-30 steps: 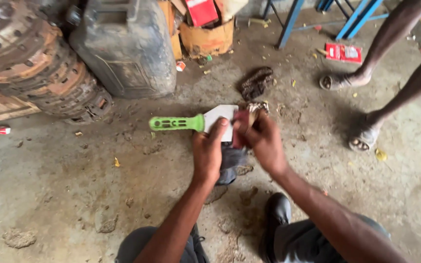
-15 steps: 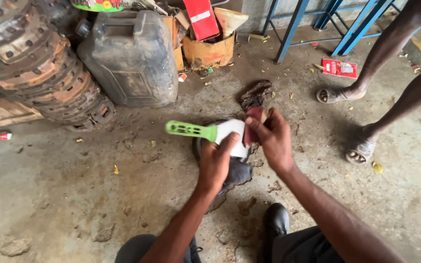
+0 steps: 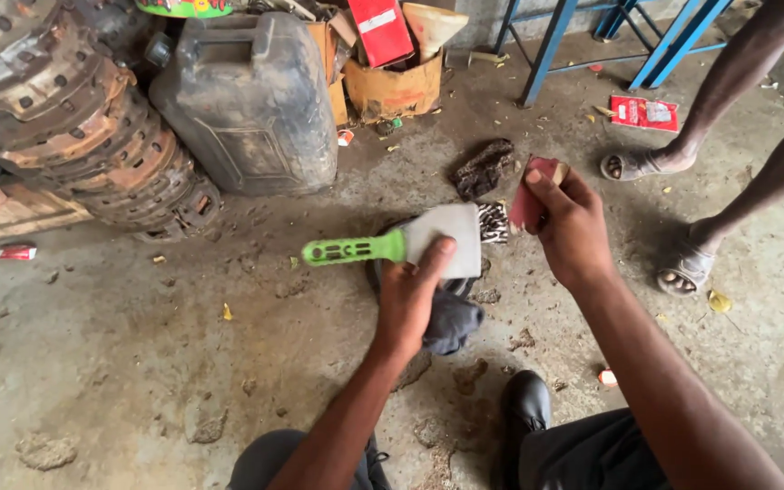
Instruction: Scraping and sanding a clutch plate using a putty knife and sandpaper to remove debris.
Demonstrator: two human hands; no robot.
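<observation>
Head view: the left hand (image 3: 407,299) held a flat grey metal scraper blade with a green plastic handle (image 3: 398,245), thumb pressed on the blade face, fingers closed beneath it. The right hand (image 3: 573,227) pinched a small folded piece of reddish abrasive sheet (image 3: 529,195) just beside the blade's right edge, apart from it.

The tool was above a dark crumpled cloth (image 3: 451,318) on the dirty concrete floor (image 3: 138,363). Its long axis ran nearly level across the frame, handle pointing left toward the grey plastic jerrycan (image 3: 247,100), blade end toward the right hand.

Judged step: cleaning or rubbing down the blade. The next move would call for bringing the sheet flat onto the blade while the left grip kept the tool steady.

A bystander's 2 sandalled feet (image 3: 664,218) stood at the right.
</observation>
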